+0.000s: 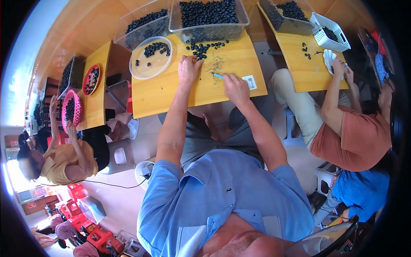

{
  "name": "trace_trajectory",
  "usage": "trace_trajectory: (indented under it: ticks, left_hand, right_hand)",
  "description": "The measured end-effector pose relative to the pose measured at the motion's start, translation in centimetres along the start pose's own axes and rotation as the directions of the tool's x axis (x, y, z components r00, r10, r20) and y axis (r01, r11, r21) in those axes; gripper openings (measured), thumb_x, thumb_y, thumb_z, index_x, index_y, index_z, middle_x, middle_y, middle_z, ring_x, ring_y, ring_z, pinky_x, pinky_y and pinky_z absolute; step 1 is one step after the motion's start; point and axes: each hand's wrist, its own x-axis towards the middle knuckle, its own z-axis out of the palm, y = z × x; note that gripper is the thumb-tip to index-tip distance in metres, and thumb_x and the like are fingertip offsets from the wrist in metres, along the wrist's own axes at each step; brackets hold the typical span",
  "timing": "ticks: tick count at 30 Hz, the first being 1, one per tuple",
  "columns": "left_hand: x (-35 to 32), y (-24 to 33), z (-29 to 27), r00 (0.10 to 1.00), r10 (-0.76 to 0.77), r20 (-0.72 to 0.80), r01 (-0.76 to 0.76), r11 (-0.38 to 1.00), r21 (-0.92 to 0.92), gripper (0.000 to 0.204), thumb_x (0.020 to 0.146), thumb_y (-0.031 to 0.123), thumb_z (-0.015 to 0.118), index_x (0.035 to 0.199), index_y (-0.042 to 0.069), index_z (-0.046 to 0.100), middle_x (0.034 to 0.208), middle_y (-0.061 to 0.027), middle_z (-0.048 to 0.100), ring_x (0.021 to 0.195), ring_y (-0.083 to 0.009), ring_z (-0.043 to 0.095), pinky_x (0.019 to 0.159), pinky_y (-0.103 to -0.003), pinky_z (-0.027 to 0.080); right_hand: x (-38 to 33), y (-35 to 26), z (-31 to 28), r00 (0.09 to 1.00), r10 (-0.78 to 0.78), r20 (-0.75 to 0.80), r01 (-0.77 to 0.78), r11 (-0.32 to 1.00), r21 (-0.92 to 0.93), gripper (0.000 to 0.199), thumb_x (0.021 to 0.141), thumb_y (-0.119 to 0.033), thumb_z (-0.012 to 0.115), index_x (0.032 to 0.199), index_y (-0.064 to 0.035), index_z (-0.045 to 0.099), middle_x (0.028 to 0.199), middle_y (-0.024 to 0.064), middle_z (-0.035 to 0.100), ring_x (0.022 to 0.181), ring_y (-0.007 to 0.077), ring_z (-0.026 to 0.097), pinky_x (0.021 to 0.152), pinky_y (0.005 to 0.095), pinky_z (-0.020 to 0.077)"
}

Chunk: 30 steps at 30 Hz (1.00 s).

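On the yellow wooden table (167, 92), my left hand (188, 69) rests with bent fingers drawn together beside a loose heap of small black round pieces (200, 50). Whatever its fingertips hold, if anything, is too small to make out. My right hand (236, 88) is closed around a slim tool with a light-blue handle (218, 76); its dark tip points left, toward my left hand. Dark crumbs (217, 64) are scattered between the heap and the tool. A round clear tub (135, 64) to the left holds more of the black pieces.
Clear bins (209, 32) full of black pieces stand along the table's far edge. A white label card (249, 82) lies right of my right hand. Co-workers sit at side tables, one by a pink basket (77, 107), another near a white basket (338, 41).
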Motion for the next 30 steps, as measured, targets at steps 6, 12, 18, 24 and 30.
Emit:
trace_trajectory:
  ticks: [6, 12, 18, 24, 30]
  left_hand:
    - [-0.6, 0.3, -0.1, 0.998, 0.01, -0.059, -0.013, 0.999, -0.046, 0.032, 0.082, 0.024, 0.084, 0.107, 0.004, 0.078, 0.094, -0.0161, 0.072, 0.085, -0.03, 0.071, 0.081, -0.041, 0.056]
    - [-4.3, 2.4, -1.5, 0.975, -0.184, 0.122, 0.213, 0.931, -0.297, 0.027, 0.086, 0.009, 0.081, 0.11, -0.001, 0.076, 0.095, -0.0117, 0.078, 0.081, -0.0165, 0.073, 0.075, -0.03, 0.058]
    - [-7.3, 3.6, -1.0, 0.939, -0.26, 0.224, 0.343, 0.716, -0.608, 0.027, 0.09, 0.008, 0.078, 0.115, -0.002, 0.075, 0.09, -0.0042, 0.075, 0.078, -0.0083, 0.065, 0.074, -0.026, 0.055]
    - [-8.6, 2.9, -0.4, 0.975, -0.18, 0.131, 0.222, 0.77, -0.598, 0.024, 0.091, 0.003, 0.076, 0.114, -0.002, 0.075, 0.093, -0.0059, 0.073, 0.081, -0.01, 0.064, 0.076, -0.026, 0.053]
    - [-8.9, 2.9, -0.4, 0.996, -0.089, -0.004, 0.072, 0.827, -0.558, 0.022, 0.089, 0.002, 0.076, 0.111, 0.001, 0.076, 0.092, -0.0071, 0.069, 0.078, -0.0136, 0.064, 0.076, -0.029, 0.054]
  right_hand:
    - [-0.1, -0.1, -0.1, 1.0, -0.013, -0.017, 0.014, 1.0, 0.026, 0.022, 0.087, -0.007, 0.063, 0.108, -0.0085, 0.069, 0.086, 0.009, 0.066, 0.075, 0.0309, 0.072, 0.063, 0.0454, 0.0578]
    - [-0.2, 0.3, 0.0, 1.0, -0.007, -0.014, 0.008, 1.0, 0.023, 0.021, 0.087, -0.008, 0.062, 0.108, -0.0082, 0.069, 0.085, 0.009, 0.065, 0.075, 0.031, 0.071, 0.062, 0.0453, 0.0577]
    - [0.0, 0.3, 0.1, 1.0, 0.0, -0.006, 0.0, 1.0, 0.03, 0.021, 0.088, -0.008, 0.062, 0.108, -0.0084, 0.069, 0.086, 0.0091, 0.065, 0.075, 0.031, 0.071, 0.064, 0.0453, 0.0578]
    - [0.0, 0.0, 0.1, 1.0, 0.011, -0.001, -0.011, 1.0, 0.022, 0.02, 0.088, -0.01, 0.063, 0.108, -0.0088, 0.069, 0.087, 0.0086, 0.066, 0.076, 0.0307, 0.071, 0.065, 0.045, 0.058]
    - [-0.1, -0.2, -0.2, 1.0, 0.014, 0.009, -0.015, 1.0, 0.018, 0.021, 0.087, -0.008, 0.064, 0.107, -0.0091, 0.07, 0.086, 0.0081, 0.065, 0.078, 0.0303, 0.071, 0.066, 0.0444, 0.0579]
